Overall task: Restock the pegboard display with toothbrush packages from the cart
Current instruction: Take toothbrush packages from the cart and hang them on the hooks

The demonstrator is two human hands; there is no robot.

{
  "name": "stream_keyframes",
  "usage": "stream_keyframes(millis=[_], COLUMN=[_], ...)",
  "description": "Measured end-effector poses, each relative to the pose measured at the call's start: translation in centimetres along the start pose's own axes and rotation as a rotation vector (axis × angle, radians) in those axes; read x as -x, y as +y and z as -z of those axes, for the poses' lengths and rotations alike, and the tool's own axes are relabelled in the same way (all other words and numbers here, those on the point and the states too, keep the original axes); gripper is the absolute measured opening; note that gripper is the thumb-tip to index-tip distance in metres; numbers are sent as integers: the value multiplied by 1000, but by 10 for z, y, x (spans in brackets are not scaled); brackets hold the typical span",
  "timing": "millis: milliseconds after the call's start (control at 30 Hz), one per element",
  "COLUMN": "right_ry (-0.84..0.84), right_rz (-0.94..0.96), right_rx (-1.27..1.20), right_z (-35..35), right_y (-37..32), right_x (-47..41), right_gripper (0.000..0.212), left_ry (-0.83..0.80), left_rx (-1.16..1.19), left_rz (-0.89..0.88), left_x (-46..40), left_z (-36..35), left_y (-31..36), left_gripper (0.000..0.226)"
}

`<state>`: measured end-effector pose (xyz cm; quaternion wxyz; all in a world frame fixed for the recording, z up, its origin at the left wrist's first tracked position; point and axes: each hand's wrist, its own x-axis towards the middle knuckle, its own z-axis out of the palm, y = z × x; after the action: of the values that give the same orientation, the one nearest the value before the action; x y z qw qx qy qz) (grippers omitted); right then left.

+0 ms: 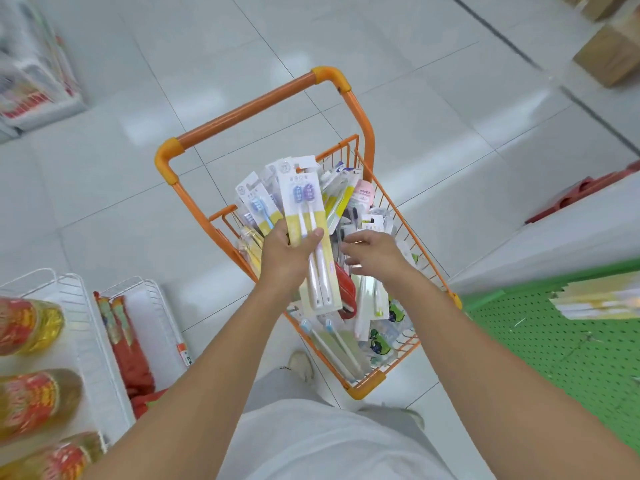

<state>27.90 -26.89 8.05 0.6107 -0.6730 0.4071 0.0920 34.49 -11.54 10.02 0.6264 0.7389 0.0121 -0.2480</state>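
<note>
Toothbrush packages (304,216) fan out above the orange cart (360,123), gripped in the left hand (289,252), thumb across the front pack with two purple-headed brushes. More toothbrush packs (367,306) lie heaped in the cart's wire basket. The right hand (372,251) hovers over that heap with fingers loosely spread, holding nothing. At the right edge stands the green pegboard (561,344), with a stack of yellowish packages (599,301) hanging on it. To the left, white wire shelves (86,327) carry bottles of cooking oil (31,325) and red packets (128,344). Cardboard boxes (609,53) sit on the tiled floor (104,202) beyond.
</note>
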Motion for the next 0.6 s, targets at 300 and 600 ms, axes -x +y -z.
stream_keyframes(millis=[300, 600], right_ry=[145, 274], right_rz=[54, -217], right_rx=[-54, 265], right_z=[-52, 12], right_y=[21, 72], right_x=[-12, -11], right_gripper=[14, 87], left_ry=[110, -5], left_rx=[100, 79], left_rz=[44, 24], left_x=[-3, -2], left_z=[58, 17], left_y=[-3, -3], left_gripper=[25, 20])
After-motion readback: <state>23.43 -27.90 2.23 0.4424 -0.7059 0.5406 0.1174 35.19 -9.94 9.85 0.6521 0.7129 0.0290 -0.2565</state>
